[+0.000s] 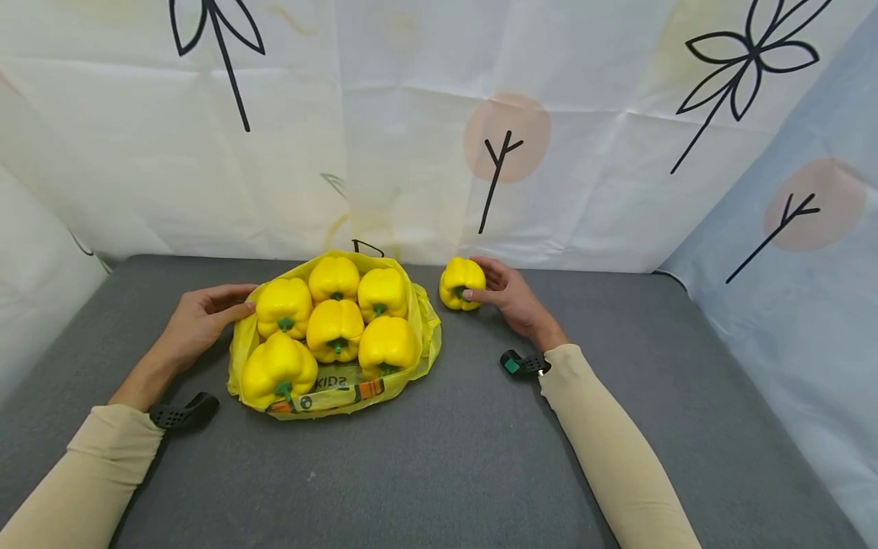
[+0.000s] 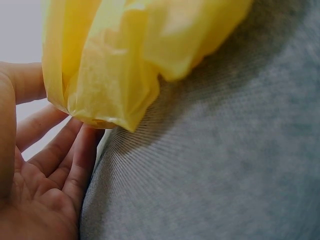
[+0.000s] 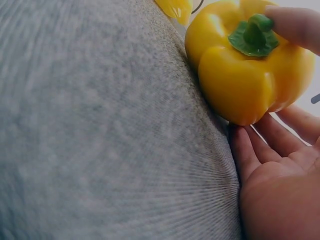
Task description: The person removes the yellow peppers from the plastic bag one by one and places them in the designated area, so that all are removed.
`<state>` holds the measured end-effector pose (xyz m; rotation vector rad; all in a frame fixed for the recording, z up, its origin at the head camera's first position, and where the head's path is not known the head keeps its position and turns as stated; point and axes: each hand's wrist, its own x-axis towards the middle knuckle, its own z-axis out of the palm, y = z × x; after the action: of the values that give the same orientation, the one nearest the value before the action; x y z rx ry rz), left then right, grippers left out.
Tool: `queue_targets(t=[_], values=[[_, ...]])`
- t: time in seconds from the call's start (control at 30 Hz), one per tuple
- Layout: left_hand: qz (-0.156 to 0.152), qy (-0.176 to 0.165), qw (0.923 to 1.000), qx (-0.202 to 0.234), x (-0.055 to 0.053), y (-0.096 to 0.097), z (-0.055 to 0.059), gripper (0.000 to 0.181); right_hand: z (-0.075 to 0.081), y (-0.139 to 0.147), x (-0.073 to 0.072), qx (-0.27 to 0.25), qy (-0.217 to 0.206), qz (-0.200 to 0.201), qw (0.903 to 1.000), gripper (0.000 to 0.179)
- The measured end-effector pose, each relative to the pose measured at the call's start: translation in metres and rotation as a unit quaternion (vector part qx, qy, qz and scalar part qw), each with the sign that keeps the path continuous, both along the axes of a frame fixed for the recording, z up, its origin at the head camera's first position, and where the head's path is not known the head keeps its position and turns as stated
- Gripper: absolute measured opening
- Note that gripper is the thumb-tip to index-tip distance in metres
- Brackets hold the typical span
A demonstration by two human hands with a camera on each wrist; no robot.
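A yellow plastic bag (image 1: 427,335), its mouth spread wide, lies on the grey table with several yellow bell peppers (image 1: 334,329) inside. At the bag's left rim, my left hand (image 1: 201,320) pinches the plastic between thumb and fingers; in the left wrist view the fingertips go behind the yellow film (image 2: 115,75). To the right of the bag, my right hand (image 1: 511,299) holds a single yellow bell pepper (image 1: 458,280). The right wrist view shows the thumb (image 3: 295,27) against its green stem (image 3: 254,36) and the other fingers under its far side, close to the table surface.
The grey table (image 1: 439,473) runs back to a white printed cloth (image 1: 411,152) hung just behind the bag. A bluish cloth (image 1: 809,305) hangs along the right side. Dark wristbands (image 1: 524,364) sit on both wrists.
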<state>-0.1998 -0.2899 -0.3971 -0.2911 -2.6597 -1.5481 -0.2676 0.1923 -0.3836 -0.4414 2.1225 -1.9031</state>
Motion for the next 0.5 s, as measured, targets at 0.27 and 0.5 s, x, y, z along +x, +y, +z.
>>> queue_targets(t=[0.27, 0.5], values=[[-0.004, 0.003, 1.0, 0.002, 0.0018, -0.0009, -0.0001, 0.048, -0.0012, -0.0003, -0.0004, 0.009, 0.003, 0.01, 0.9999, 0.072], [-0.001, -0.002, 1.0, -0.005, 0.0002, -0.0016, -0.0008, 0.048, 0.0002, -0.0001, 0.0003, 0.015, 0.004, 0.012, 0.9998, 0.074]])
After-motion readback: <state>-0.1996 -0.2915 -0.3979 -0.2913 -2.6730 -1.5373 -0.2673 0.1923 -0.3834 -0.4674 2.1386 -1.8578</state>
